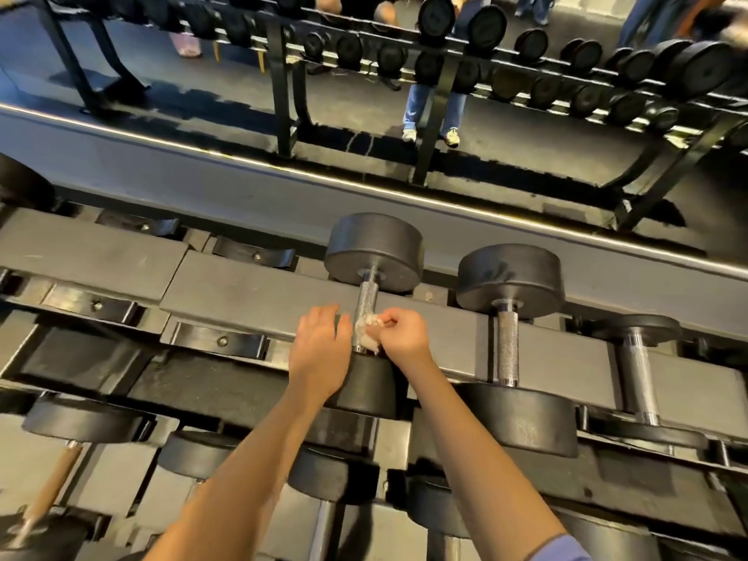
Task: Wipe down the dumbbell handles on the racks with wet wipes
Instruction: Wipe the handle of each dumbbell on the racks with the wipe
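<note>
1. On the top tier of a grey dumbbell rack (243, 285), seen from above, a black dumbbell (374, 247) lies in its cradle. Its knurled steel handle (366, 301) points away from the person.
2. The right hand (400, 338) has its grip closed on a crumpled white wet wipe (366, 332). It presses the wipe against the near end of that handle from the right side.
3. The left hand (321, 346) lies just left of the handle with its fingers fairly straight, its grip wide and holding nothing. Whether it touches the steel cannot be told.
4. The dumbbell looks heavy and rigid, so it is probably best wiped where it sits. The wipe looks soft, limp and light. The rough knurling may snag or shred it, so wrapping it round the bar between the two heads seems the surest hold.
5. Just to the right sits a neighbouring dumbbell (511, 277), also knurled. Beyond it is a smaller dumbbell (637, 374) with a smooth bar, likely slippery once wet.
6. As for containers, black cradles (220, 340) bolted to the rack carry the weights. No wipe packet or bin is in view.
</note>
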The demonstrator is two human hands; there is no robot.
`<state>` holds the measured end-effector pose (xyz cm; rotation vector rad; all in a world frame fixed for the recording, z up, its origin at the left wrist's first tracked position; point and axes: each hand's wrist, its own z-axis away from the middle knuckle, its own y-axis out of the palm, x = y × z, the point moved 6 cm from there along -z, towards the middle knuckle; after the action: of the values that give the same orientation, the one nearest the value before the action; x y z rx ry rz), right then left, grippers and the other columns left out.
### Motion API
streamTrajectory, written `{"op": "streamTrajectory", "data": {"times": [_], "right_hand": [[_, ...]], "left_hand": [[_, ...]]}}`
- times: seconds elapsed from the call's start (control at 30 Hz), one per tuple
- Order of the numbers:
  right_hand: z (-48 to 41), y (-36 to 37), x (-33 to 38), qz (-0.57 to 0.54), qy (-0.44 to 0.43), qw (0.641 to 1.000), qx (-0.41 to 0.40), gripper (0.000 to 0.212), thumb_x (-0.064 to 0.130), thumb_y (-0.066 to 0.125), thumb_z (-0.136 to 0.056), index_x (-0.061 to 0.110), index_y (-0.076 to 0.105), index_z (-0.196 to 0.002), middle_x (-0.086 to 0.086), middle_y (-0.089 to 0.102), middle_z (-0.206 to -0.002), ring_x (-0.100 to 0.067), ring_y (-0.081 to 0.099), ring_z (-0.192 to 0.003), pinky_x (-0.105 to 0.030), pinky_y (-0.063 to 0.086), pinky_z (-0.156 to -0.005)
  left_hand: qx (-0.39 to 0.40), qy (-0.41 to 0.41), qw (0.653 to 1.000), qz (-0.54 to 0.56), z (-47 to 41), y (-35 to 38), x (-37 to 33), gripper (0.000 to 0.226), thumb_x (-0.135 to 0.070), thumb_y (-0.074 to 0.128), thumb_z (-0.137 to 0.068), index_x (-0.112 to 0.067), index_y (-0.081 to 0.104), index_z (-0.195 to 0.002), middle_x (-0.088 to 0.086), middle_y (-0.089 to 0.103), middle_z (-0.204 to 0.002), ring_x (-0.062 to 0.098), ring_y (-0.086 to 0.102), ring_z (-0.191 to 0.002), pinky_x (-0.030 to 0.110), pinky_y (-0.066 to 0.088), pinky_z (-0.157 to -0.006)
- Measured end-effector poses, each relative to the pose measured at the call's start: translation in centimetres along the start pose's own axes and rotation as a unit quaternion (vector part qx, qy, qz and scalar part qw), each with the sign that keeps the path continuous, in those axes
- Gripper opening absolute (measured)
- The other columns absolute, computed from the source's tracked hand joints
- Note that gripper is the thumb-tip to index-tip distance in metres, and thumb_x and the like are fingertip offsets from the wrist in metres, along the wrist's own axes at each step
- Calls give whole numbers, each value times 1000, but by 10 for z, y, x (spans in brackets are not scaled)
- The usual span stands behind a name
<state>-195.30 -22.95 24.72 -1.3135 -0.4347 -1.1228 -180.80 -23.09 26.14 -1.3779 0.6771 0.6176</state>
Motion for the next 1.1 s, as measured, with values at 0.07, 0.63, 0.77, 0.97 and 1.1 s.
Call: {"op": "streamTrajectory", "data": {"times": [0.07, 0.63, 0.77, 0.97, 1.1], "right_hand": [[3, 0, -2, 33, 24, 998, 47, 24, 9, 76, -76, 17, 58, -63, 3, 56, -68, -11, 52, -70, -22, 40, -65], [7, -1, 8, -1, 34, 999, -32, 10, 16, 69, -84, 10, 72, -77, -6, 67, -75, -10, 58, -69, -11, 42, -55], [6, -1, 13, 9, 34, 997, -64, 20, 17, 65, -86, 0, 70, -77, -15, 68, -77, -13, 56, -66, -22, 45, -59], [-19, -9, 34, -3, 28, 984, -174, 11, 15, 61, -89, 11, 69, -83, 5, 60, -74, -1, 50, -64, -6, 34, -52], [-8, -3, 20, 22, 16, 991, -130, 17, 11, 63, -82, 0, 67, -70, -8, 61, -67, -10, 50, -61, -22, 39, -55]], "left_hand": [[26, 23, 999, -12, -2, 1, -2, 38, -29, 36, -101, -12, 49, -133, 5, 50, -133, 19, 43, -119, 31, 31, -97], [42, -32, 987, 155, -15, 3, 25, 41, -29, 28, -101, -19, 49, -134, -1, 51, -129, 9, 45, -117, 28, 35, -99], [35, -28, 987, 156, -14, 2, 24, 40, -29, 29, -102, -17, 50, -134, -1, 51, -130, 9, 45, -119, 24, 32, -98], [29, -25, 981, 189, -12, 2, 25, 36, -31, 35, -102, -18, 53, -130, -4, 53, -127, 8, 46, -119, 30, 36, -105], [25, -27, 979, 200, -13, 2, 27, 33, -31, 37, -101, -18, 54, -127, -5, 54, -125, 8, 48, -118, 32, 37, -106]]}}
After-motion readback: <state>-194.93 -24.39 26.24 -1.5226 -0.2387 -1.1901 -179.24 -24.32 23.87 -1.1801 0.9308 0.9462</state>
